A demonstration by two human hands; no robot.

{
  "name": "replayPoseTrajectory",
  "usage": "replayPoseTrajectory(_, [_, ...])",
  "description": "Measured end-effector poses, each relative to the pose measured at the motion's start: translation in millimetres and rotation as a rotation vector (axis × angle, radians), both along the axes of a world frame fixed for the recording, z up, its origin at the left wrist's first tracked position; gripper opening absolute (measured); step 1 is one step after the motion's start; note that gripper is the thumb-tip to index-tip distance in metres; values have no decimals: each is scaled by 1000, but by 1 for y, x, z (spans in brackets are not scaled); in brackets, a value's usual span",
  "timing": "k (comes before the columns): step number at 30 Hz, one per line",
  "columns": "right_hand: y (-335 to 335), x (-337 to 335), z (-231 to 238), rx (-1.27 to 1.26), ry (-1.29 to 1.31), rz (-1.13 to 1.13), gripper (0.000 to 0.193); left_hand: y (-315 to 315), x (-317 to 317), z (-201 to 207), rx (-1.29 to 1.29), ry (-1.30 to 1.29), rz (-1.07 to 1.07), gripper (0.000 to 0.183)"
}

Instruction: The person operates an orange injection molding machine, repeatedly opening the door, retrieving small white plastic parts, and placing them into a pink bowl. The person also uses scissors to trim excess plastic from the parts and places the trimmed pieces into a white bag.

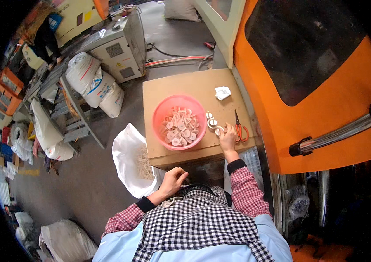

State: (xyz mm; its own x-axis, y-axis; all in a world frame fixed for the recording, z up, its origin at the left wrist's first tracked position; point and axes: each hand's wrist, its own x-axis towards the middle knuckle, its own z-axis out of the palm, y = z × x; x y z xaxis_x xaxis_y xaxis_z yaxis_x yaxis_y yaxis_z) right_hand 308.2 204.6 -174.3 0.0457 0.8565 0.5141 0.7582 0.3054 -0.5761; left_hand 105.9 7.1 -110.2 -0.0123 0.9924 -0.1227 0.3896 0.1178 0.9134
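My right hand reaches over the right part of the cardboard-topped table, its fingertips pinched on a small round white plastic part. Just beyond it lie more such white parts in a short row. Scissors with orange handles rest right beside that hand, blades pointing away. My left hand hovers before my apron at the table's near edge, fingers loosely bent and nothing visible in them. Between table centre and left edge stands a pink bowl holding many pale plastic pieces with round heads.
A crumpled white piece lies at the table's far right. An open white sack with thin pale scraps stands against the table's left side. An orange machine door with a metal handle borders the right. Stacked sacks stand farther left.
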Motion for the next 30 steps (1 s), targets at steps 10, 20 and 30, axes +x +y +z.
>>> replayPoseTrajectory(10, [-186, 78, 122, -197, 24, 84, 11, 30, 23, 11, -102, 35, -471, 14])
replayPoseTrajectory(20, [-300, 318, 97, -494, -173, -1013, 18, 58, 111, 29, 122, 194, -977, 13])
replayPoseTrajectory(30, [-263, 360, 100, -605, -522, -738, 20, 58, 209, 53, 258, 178, -1190, 17])
